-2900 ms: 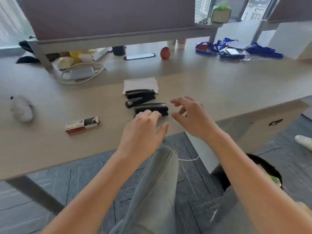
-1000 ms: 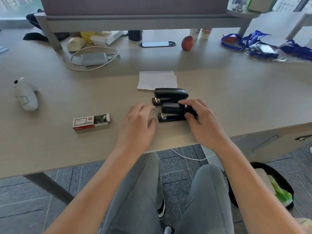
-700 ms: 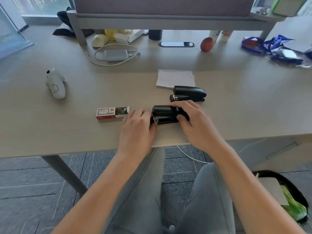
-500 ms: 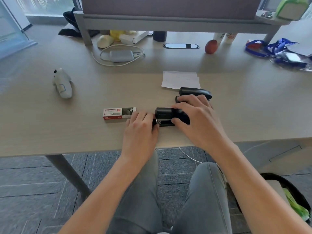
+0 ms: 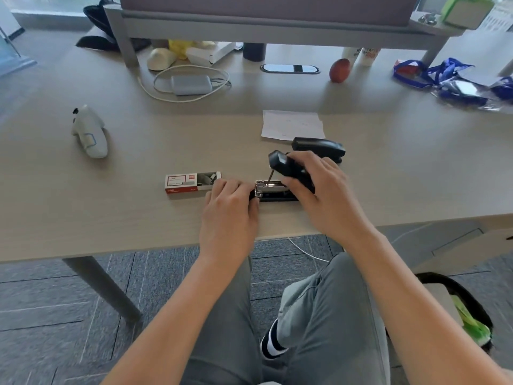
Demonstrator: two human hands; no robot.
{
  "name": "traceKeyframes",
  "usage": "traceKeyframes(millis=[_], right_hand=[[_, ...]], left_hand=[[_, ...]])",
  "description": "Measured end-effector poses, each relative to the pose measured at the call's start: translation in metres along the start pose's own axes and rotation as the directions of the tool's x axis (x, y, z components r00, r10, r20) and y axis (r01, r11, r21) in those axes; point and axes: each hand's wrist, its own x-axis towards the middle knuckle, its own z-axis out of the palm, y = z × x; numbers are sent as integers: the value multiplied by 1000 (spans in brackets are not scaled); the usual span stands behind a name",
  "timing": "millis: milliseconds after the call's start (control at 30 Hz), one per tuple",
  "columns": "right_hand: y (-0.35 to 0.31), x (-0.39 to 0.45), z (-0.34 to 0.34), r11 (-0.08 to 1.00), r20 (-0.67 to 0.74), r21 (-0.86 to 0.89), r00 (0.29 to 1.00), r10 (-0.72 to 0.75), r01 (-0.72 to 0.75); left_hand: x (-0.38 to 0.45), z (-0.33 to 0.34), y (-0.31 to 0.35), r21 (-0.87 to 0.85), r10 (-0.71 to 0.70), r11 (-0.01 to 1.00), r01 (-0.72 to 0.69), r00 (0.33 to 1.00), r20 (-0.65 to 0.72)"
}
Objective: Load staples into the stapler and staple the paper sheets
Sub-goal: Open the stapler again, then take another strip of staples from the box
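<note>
A black stapler (image 5: 273, 187) lies near the desk's front edge with its top cover swung up, baring the metal staple channel. My right hand (image 5: 319, 190) grips the raised cover. My left hand (image 5: 230, 201) presses down on the stapler's front end. A red-and-white staple box (image 5: 191, 182) lies open just left of my left hand. A second black stapler (image 5: 319, 147) sits shut behind my right hand. The white paper sheets (image 5: 293, 125) lie flat beyond it.
A white controller (image 5: 90, 132) lies at the left. At the back are a grey charger with a coiled cable (image 5: 190, 84), a phone (image 5: 290, 68), a red fruit (image 5: 339, 70) and blue lanyards (image 5: 444, 75). A raised shelf (image 5: 266, 26) spans the back of the desk.
My right hand has lifted the near stapler's cover open; it was shut half a second ago. My left hand holds the front end as before.
</note>
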Motion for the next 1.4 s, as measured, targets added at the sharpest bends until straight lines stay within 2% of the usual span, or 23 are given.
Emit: traceKeyframes(millis=[200, 433, 533, 600, 633, 700, 833, 933, 1067, 1233, 1400], right_hand=[[9, -6, 7, 966, -113, 237, 985, 133, -103], [4, -14, 4, 865, -220, 461, 919, 328, -198], [3, -16, -2, 709, -187, 632, 826, 531, -313], [9, -18, -7, 526, -84, 743, 722, 687, -414], [12, -18, -10, 442, -15, 775, 686, 727, -452], [17, -20, -15, 387, 96, 742, 659, 746, -547], [18, -22, -19, 444, 108, 632, 641, 760, -635], [15, -24, -17, 502, 77, 599, 669, 739, -624], [0, -31, -14, 665, -15, 514, 770, 638, -541], [-21, -26, -6, 802, 15, 435, 894, 447, -408], [-45, -2, 15, 935, -13, 238, 962, 274, -263]], left_hand=[[-1, 1, 2, 18, -12, 1000, 12, 1000, -6], [-1, 1, 3, 21, -23, 999, 23, 1000, -8], [-2, 0, 5, 18, -30, 999, 30, 999, -14], [-2, 0, 5, 12, -31, 999, 31, 999, -20], [-3, 0, 5, 11, -31, 999, 31, 999, -21], [-3, 0, 5, 17, -34, 999, 35, 999, -20], [-2, 1, 5, 32, -38, 999, 38, 999, -18], [-3, 1, 6, 36, -39, 999, 40, 999, -20], [-5, -3, 7, 12, -41, 999, 41, 999, -16], [-9, -16, 2, -188, -88, 979, 80, 996, -33], [-15, -39, -23, -123, -101, 989, 85, 986, -135]])
